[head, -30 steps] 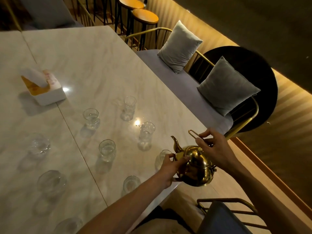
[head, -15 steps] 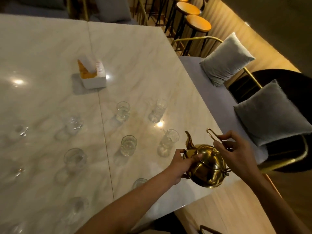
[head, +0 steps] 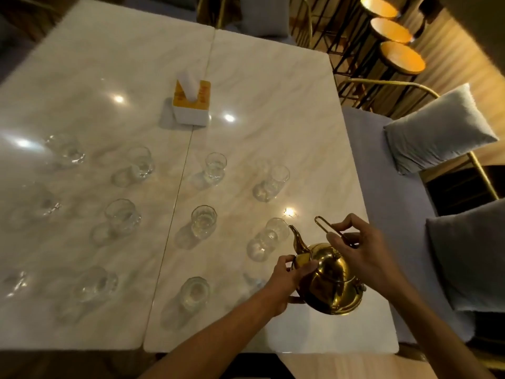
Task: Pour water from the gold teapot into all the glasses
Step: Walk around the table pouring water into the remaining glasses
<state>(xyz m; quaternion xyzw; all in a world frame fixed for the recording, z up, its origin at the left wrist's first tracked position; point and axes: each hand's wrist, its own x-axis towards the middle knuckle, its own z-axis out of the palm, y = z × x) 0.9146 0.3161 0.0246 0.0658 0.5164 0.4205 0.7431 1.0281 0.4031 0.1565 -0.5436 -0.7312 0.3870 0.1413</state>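
- In the head view, we are holding the gold teapot (head: pixel 332 280) over the near right part of the marble table (head: pixel 273 105), its spout tilting toward the far left.
- Our right hand (head: pixel 363 255) is pinching the teapot's thin wire handle (head: pixel 323 225) between thumb and curled fingers.
- Our left hand (head: pixel 287 280) is gripping the teapot's left side, thumb lying across the body and fingers curling underneath.
- The spout tip is sitting just beside the rim of the nearest glass (head: pixel 269 237); we cannot tell whether water is flowing.
- More glasses (head: pixel 203 221) are standing in rows to the left.
- A tissue box (head: pixel 191 102) is standing farther back, near the table's seam.
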